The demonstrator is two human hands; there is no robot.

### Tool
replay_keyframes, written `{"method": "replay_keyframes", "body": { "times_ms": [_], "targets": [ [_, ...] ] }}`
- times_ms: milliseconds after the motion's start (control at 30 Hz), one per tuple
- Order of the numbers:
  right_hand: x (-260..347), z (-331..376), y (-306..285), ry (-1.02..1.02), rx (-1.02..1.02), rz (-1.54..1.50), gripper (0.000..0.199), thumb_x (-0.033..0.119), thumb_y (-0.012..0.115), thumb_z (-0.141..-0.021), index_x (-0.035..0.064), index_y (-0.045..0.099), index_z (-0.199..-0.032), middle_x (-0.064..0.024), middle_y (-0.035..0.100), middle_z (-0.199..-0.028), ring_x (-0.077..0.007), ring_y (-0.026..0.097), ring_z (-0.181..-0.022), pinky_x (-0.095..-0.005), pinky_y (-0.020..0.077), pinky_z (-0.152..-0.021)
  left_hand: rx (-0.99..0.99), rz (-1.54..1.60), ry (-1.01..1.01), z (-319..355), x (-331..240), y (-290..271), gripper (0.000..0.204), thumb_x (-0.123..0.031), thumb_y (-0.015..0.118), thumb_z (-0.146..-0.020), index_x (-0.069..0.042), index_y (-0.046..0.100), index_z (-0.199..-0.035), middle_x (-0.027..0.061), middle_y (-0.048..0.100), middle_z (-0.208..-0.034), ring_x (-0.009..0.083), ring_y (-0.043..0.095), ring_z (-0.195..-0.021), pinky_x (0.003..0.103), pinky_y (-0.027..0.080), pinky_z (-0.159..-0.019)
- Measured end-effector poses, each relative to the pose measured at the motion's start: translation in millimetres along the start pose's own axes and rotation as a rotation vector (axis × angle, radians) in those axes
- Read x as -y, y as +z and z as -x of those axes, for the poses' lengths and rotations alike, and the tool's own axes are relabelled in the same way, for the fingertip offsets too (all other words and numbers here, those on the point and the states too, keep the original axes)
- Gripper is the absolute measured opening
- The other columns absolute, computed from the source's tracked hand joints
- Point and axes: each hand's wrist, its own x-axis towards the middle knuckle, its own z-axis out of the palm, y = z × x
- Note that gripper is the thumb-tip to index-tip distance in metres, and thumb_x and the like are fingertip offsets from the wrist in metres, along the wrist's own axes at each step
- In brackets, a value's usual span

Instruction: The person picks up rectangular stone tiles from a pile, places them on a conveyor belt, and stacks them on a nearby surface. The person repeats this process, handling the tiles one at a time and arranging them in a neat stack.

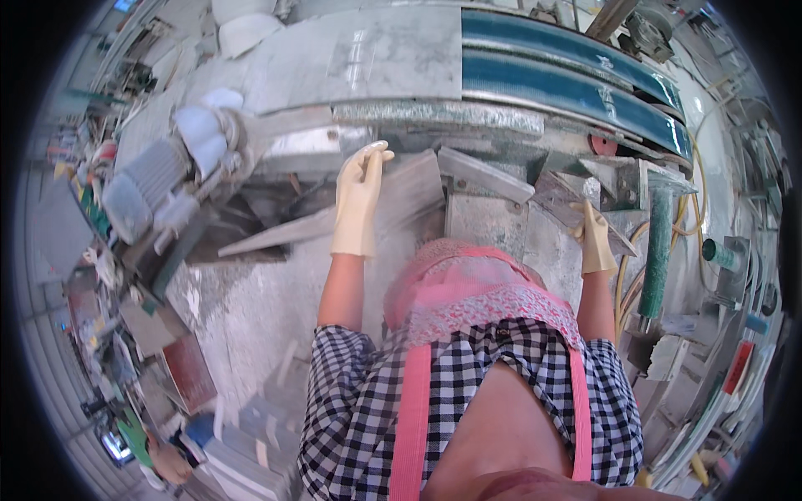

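The gloved left hand (360, 196) is extended forward, fingers partly curled; the right hand (594, 238) is held lower, fingers bent. Any grip cannot be confirmed. Angled grey boards (409, 184) are seen beside both, a marbled slab (401, 63) beyond.

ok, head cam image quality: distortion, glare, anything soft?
Head view: strong fisheye, black corners, blue strips bowing toward the rim; head view: bright glare streaks on those strips and the pale slab; head view: left gloved hand and right gloved hand readable, but clutter by the left rim looks soft.
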Motion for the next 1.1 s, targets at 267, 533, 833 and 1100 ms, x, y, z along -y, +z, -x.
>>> {"method": "replay_keyframes", "body": {
  "times_ms": [267,533,833,1100],
  "targets": [
    [181,-46,124,-0.986,0.049,0.762,0.050,0.038,0.055,-0.099,0.0003,0.060,-0.131,-0.0133,0.068,-0.101,-0.0159,0.066,-0.095,-0.0290,0.0506,-0.090,-0.138,-0.682,0.467,-224,75,-22,0.028,-0.021,0.064,-0.089,-0.003,0.069,-0.110,0.0153,0.071,-0.109,0.0342,0.064,-0.106,0.041,0.049,-0.094],
    [229,-175,284,-0.676,-0.001,0.729,0.062,0.045,0.063,-0.088,0.0073,0.054,-0.136,-0.0207,0.068,-0.117,-0.0363,0.065,-0.109,-0.0418,0.0503,-0.094,-0.130,-1.010,0.509,-270,102,-15,0.045,-0.026,0.056,-0.092,0.001,0.060,-0.128,0.0186,0.057,-0.137,0.0376,0.048,-0.130,0.046,0.030,-0.115],
    [263,-206,382,-0.419,-0.217,0.729,0.061,0.043,0.061,-0.083,0.0059,0.059,-0.131,-0.0194,0.066,-0.122,-0.0369,0.061,-0.116,-0.0413,0.0480,-0.099,-0.082,-1.082,0.408,-275,101,-26,0.046,-0.026,0.052,-0.095,0.002,0.056,-0.132,0.0196,0.052,-0.141,0.0384,0.043,-0.134,0.048,0.028,-0.116],
    [271,-180,366,-0.192,0.001,0.304,0.049,0.031,0.068,-0.089,-0.0003,0.061,-0.126,-0.0067,0.068,-0.105,-0.0134,0.062,-0.092,-0.0287,0.0490,-0.083,-0.070,-1.037,0.407,-267,106,-20,0.046,-0.026,0.052,-0.095,0.002,0.055,-0.133,0.0200,0.051,-0.142,0.0386,0.043,-0.134,0.048,0.027,-0.116]
  ]
}}
